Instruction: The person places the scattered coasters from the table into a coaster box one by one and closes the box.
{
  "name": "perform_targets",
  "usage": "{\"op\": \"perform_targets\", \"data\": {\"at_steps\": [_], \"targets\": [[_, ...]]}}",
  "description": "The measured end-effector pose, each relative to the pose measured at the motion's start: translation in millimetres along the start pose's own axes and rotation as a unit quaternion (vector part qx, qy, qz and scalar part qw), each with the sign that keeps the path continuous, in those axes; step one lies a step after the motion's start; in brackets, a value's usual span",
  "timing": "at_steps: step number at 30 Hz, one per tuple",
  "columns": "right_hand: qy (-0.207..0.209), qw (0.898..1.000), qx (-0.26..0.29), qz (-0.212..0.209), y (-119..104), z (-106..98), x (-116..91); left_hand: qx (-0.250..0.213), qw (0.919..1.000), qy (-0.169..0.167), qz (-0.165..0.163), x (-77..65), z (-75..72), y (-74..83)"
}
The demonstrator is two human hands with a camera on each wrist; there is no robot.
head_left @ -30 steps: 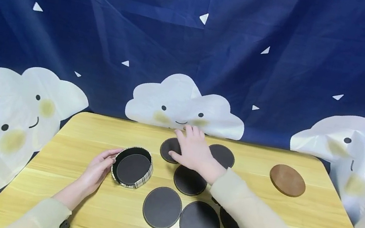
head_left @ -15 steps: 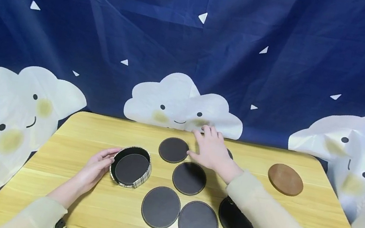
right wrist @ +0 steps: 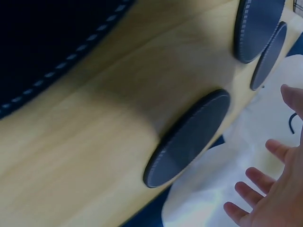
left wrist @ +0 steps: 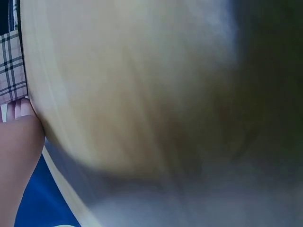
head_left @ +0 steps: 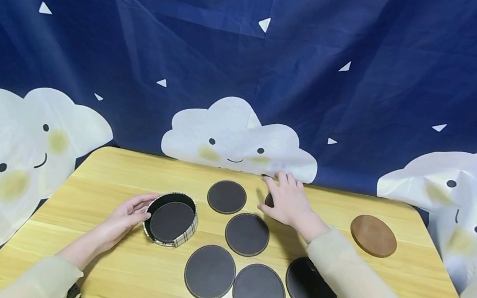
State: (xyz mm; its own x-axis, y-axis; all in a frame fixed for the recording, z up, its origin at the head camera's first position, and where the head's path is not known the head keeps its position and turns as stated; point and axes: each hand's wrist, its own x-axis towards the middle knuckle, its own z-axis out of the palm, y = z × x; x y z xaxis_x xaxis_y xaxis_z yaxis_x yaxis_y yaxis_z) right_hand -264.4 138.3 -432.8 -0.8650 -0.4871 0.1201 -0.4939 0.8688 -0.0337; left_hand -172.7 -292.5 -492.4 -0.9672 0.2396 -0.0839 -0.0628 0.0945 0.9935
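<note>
A round plaid coaster holder (head_left: 188, 233) stands at the left of the table, a dark coaster (head_left: 171, 222) lying inside it. My left hand (head_left: 123, 219) grips its left side, thumb at the rim; the left wrist view shows only part of the plaid wall (left wrist: 12, 71). Over the back right, my right hand (head_left: 290, 201) hovers with spread fingers above a black coaster (head_left: 270, 200), mostly hidden in the head view. In the right wrist view the fingers are apart from the flat coaster (right wrist: 189, 139), and nothing is held.
More black stitched coasters lie flat: back left (head_left: 227, 197), middle (head_left: 247, 234), front left (head_left: 210, 272), front centre (head_left: 258, 295) and front right (head_left: 311, 286). A brown disc (head_left: 374, 236) lies at the far right. A blue cloud-print curtain (head_left: 253, 66) hangs behind the table.
My right hand has moved right, from over the back left coaster to over the back right one. The left hand and the coaster holder have stayed in place.
</note>
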Motion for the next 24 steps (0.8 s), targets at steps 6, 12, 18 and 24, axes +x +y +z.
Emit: {"op": "perform_targets", "data": {"at_steps": [6,12,18,24], "targets": [[-0.022,1.000,0.014,0.015,9.5,8.7,-4.0,-0.023,0.9993,-0.013,0.025,0.5,-1.2,-3.3],[-0.031,0.999,0.030,0.018,20.7,20.1,-6.3,-0.033,0.9989,-0.010,0.032,0.2,0.1,-4.6],[-0.039,0.998,0.036,0.025,27.2,25.4,-9.2,-0.026,0.9993,-0.001,0.025,0.6,0.6,-5.3],[-0.065,0.996,0.051,0.045,34.6,33.1,-9.3,-0.026,0.9994,0.005,0.021,2.6,0.2,-6.6]]}}
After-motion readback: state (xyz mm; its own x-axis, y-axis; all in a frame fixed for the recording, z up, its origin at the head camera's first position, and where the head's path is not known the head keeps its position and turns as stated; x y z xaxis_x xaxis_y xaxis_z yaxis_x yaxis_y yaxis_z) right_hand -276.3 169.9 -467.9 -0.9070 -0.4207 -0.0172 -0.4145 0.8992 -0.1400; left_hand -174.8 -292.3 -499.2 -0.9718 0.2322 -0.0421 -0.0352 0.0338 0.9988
